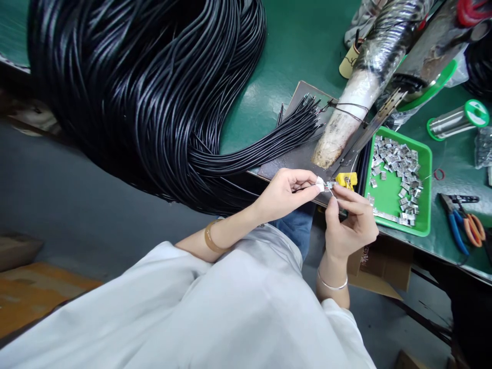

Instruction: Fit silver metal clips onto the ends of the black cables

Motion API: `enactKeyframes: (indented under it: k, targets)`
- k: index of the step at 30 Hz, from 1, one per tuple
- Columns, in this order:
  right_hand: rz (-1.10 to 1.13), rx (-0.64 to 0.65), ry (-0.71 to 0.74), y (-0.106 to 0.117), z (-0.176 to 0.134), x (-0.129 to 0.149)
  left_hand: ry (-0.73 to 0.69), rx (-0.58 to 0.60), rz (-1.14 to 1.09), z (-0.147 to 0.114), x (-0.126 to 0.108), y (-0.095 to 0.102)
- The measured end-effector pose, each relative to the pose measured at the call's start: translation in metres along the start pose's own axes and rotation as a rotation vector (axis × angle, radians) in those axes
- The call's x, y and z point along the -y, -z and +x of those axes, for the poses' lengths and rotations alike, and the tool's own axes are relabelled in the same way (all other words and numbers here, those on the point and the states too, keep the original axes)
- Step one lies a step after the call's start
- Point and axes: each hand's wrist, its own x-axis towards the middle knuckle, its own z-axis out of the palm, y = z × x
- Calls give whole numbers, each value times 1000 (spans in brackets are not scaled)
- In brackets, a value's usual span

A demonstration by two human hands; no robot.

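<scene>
My left hand (286,192) is closed in a pinch, with white covering on its fingertips, at one end of a small metal connector (329,185). On the connector's other side my right hand (351,218) pinches a thin silvery wire (332,193), which looks like solder wire. Its index finger is close against the connector; whether it also grips it I cannot tell. Just behind the fingers sits a yellow plastic piece (347,179). A bundle of black cables (261,151) lies to the left, its stripped ends on a dark board (282,166).
A green tray (425,205) of small metal connectors stands right of my hands. Beyond it are a solder spool (457,122), blue-handled pliers (453,225) and orange-handled cutters (473,228). A thick wrapped pipe (346,115) slants down close over the work spot. Coiled black cables (154,92) hang over the table edge.
</scene>
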Motion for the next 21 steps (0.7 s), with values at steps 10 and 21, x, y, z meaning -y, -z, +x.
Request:
enactKeyframes:
  k: [10, 21]
  targets:
    - [-147, -1, 185, -1, 3, -5, -2, -32, 19, 4, 5, -3]
    - [-228, -23, 287, -3, 12, -2, -14, -115, 98, 5, 4, -5]
